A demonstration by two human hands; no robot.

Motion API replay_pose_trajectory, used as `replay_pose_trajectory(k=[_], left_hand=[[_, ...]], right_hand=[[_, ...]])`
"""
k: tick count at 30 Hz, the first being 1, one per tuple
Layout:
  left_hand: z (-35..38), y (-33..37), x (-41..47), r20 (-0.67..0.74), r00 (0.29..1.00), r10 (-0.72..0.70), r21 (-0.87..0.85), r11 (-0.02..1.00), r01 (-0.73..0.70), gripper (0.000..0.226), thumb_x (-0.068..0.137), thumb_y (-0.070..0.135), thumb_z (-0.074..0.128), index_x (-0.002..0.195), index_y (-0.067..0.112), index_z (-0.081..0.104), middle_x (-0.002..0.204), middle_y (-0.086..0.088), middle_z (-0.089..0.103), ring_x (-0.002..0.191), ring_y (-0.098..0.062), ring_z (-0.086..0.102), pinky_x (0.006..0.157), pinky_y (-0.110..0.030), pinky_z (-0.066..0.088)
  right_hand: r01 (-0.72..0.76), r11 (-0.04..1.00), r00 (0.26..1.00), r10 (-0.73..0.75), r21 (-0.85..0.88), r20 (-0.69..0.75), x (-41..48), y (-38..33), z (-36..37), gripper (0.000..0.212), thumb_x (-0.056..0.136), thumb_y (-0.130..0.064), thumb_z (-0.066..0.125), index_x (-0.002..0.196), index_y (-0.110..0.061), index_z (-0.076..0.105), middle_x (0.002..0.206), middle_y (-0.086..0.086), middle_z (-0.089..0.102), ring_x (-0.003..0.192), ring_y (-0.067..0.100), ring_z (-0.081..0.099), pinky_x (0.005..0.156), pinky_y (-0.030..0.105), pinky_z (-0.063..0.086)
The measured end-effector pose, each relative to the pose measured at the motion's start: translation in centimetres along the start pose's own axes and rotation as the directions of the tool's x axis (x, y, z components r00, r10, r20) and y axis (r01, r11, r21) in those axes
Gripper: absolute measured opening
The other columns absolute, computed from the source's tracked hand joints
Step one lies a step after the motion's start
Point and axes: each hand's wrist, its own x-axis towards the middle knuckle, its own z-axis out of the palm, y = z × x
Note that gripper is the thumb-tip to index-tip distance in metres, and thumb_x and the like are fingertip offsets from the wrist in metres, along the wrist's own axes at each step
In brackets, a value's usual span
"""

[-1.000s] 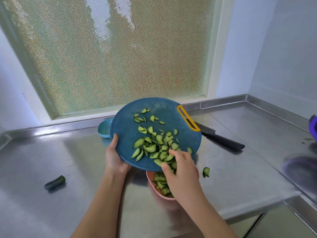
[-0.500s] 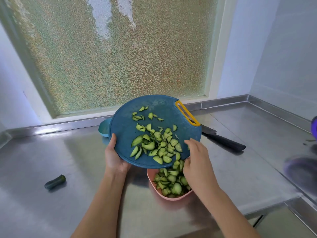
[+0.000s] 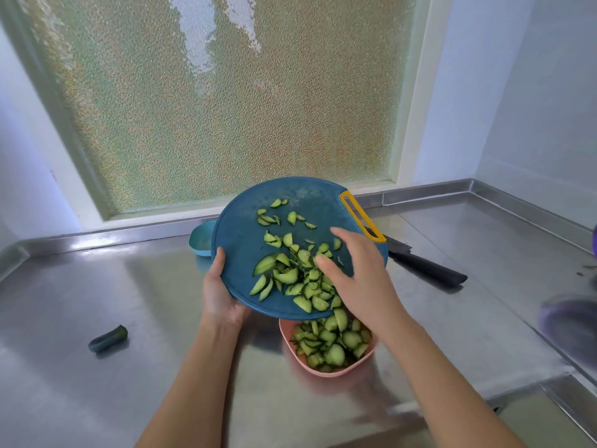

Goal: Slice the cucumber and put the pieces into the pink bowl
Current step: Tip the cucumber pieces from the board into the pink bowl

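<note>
**Cucumber slices (image 3: 290, 276) lie partly on the tilted board, partly in the pink bowl (image 3: 323, 371)**

The left hand (image 3: 219, 292) grips the round blue cutting board (image 3: 245, 234) by its left edge. The thumb is on top and the other fingers are hidden underneath. The board is tilted so that its near rim hangs over the pink bowl. The bowl stands on the steel bench (image 3: 97, 286) just below that rim and is already heaped with green pieces (image 3: 332, 341). A loose pile of thin half-moons lies on the lower half of the board, with a few stragglers farther up.

The right hand (image 3: 358, 282) lies over the right side of the pile. Its fingers (image 3: 326, 265) are straight and a little apart; they touch the slices and are clamped on nothing.

The slices look thin, wet and light. They probably cling to the board rather than slide freely, and pinching would likely snap them. Raking them down with flat fingers seems the better hold. The board looks stiff enough to carry by its rim or by the yellow handle slot (image 3: 361, 218). The bowl is narrower than the board, so pieces could skip past it.

A black knife (image 3: 429, 273) lies to the right, a cucumber end (image 3: 108, 339) to the left, and a small blue bowl (image 3: 202, 242) beyond the board.
</note>
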Motion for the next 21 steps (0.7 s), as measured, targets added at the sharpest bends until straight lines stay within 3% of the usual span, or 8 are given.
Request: replay_pose_trajectory(k=[3,6,11,21], left_hand=[[-0.2,0.0,0.1,0.021,1.0,-0.021,0.012,1.0,0.02,0.051,0.099,0.035,0.033,0.084,0.015,0.078,0.103,-0.013,0.071,0.091,-0.027,0.069,0.068,-0.04,0.058],[-0.3,0.0,0.2,0.04,0.999,-0.028,0.023,0.999,0.027,0.053,0.099,0.036,0.031,0.085,0.015,0.078,0.103,-0.013,0.071,0.091,-0.027,0.069,0.07,-0.04,0.058],[-0.3,-0.2,0.2,0.044,0.998,-0.053,0.012,0.999,0.053,0.054,0.099,0.037,0.032,0.085,0.013,0.078,0.103,-0.014,0.071,0.091,-0.028,0.069,0.069,-0.041,0.058],[-0.3,-0.5,0.3,0.056,0.997,-0.05,0.006,0.999,0.05,0.053,0.098,0.038,0.032,0.084,0.016,0.078,0.103,-0.013,0.071,0.09,-0.029,0.069,0.069,-0.045,0.058]], right_hand=[[-0.003,0.992,0.979,0.028,-0.127,0.201,1.8,-0.8,1.8,0.077,0.078,-0.074,0.05,0.144,-0.043,0.027,0.148,0.0,0.031,0.138,0.022,0.025,0.113,0.047,0.026],[0.072,0.955,0.965,0.007,-0.288,0.263,1.7,-1.7,3.9,0.076,0.075,-0.075,0.053,0.141,-0.044,0.033,0.145,0.002,0.031,0.134,0.027,0.024,0.111,0.049,0.023],[0.105,0.9,0.977,-0.014,-0.424,0.212,1.0,-2.1,4.3,0.056,0.082,-0.059,0.059,0.131,-0.038,0.042,0.136,0.001,0.034,0.125,0.028,0.03,0.102,0.046,0.029],[0.067,0.914,0.994,-0.025,-0.4,0.109,-2.3,-1.7,4.2,0.037,0.09,-0.046,0.054,0.124,-0.034,0.044,0.122,-0.004,0.038,0.11,0.02,0.035,0.093,0.036,0.032]])
